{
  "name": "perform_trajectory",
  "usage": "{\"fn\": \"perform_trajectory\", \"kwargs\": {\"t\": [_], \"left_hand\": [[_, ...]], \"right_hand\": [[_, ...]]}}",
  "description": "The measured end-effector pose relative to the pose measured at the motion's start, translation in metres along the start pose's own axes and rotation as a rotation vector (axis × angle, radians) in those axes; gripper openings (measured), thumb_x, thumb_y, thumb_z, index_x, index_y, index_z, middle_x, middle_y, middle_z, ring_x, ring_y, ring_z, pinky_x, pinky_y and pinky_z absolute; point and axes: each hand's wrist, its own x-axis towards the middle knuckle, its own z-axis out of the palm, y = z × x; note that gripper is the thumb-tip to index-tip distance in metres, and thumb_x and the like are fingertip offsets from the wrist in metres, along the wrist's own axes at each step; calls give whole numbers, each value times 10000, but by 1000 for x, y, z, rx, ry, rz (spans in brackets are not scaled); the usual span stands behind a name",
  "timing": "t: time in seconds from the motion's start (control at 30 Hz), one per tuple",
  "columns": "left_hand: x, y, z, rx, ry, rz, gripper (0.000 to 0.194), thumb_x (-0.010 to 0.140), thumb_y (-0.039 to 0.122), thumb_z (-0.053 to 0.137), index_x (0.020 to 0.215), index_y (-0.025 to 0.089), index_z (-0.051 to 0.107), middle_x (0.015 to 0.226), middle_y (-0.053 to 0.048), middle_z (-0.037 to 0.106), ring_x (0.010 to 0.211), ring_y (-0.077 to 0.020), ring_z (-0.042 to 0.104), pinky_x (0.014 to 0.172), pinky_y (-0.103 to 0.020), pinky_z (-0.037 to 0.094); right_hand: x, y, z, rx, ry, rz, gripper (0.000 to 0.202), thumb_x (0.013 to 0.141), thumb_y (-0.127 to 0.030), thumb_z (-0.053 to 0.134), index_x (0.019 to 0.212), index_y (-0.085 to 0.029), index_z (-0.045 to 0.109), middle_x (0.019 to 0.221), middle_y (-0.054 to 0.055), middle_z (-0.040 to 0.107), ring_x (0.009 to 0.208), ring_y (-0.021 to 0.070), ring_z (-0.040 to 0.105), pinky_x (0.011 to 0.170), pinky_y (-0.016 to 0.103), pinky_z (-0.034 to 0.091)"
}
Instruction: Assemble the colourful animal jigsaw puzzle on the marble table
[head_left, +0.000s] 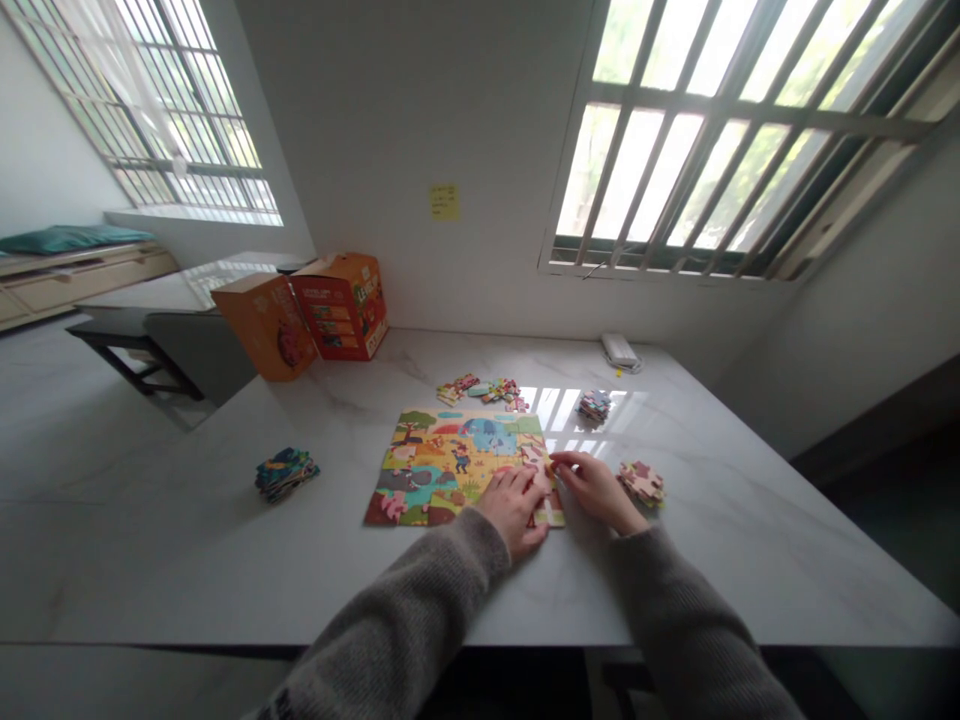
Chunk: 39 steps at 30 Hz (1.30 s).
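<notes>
On the white table lies a jigsaw puzzle (431, 450), a picture of animals, a tree and a small figure, with its pieces joined in a rectangle. My left hand (516, 508) rests on its lower right part, palm down with the fingers stretched out, and covers some of the pieces. At the puzzle's right edge my right hand (598, 492) pinches a small puzzle piece (553, 466) with yellow on it, mostly hidden by the fingers. A stack of pink and brown puzzle pieces (641, 482) lies just right of that hand.
Other piles are dark green pieces (285, 472) at left, mixed pieces (480, 389) behind the puzzle, and a small stack (594, 406) behind right. Two orange boxes (341, 305) stand at the back left. A white device with a cable (619, 350) lies near the wall.
</notes>
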Motion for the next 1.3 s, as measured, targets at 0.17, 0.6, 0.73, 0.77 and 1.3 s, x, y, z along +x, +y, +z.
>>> {"fn": "perform_trajectory", "kwargs": {"t": [0.17,0.6,0.73,0.77,1.3], "left_hand": [[1,1,-2,-7,-8,-7,415,789,393,672,1157,211,616,1359,-113,551,1277,-304,470,1115,-460,361],[2,-5,-1,-36,-17,18,420,771,388,677,1145,210,610,1338,-107,569,1254,-294,489,1112,-448,375],[2,-6,-1,-44,-15,15,400,767,395,692,1114,210,618,1320,-105,580,1271,-289,482,1110,-442,372],[2,-6,-1,-45,-14,13,398,764,395,696,1110,212,620,1317,-103,581,1274,-289,480,1109,-441,372],[4,-1,-6,-45,-16,-10,441,760,412,719,1146,229,611,1296,-91,587,1220,-294,507,1082,-446,389]], "right_hand": [[-8,-6,1,67,23,73,282,902,-342,525,1017,-215,750,1009,80,769,906,246,706,818,372,557],[-19,-3,6,90,39,120,296,904,-342,501,1014,-214,744,1018,79,764,929,257,699,849,394,544],[-16,2,7,0,41,37,268,912,-302,505,1000,-216,742,981,85,747,915,247,674,853,392,529],[-13,3,6,-31,46,-13,258,909,-277,510,1013,-219,739,983,86,737,927,246,661,865,395,521],[32,22,19,-57,-21,-265,190,885,-188,573,1001,-231,718,1030,75,650,1002,221,592,915,385,501]]}}
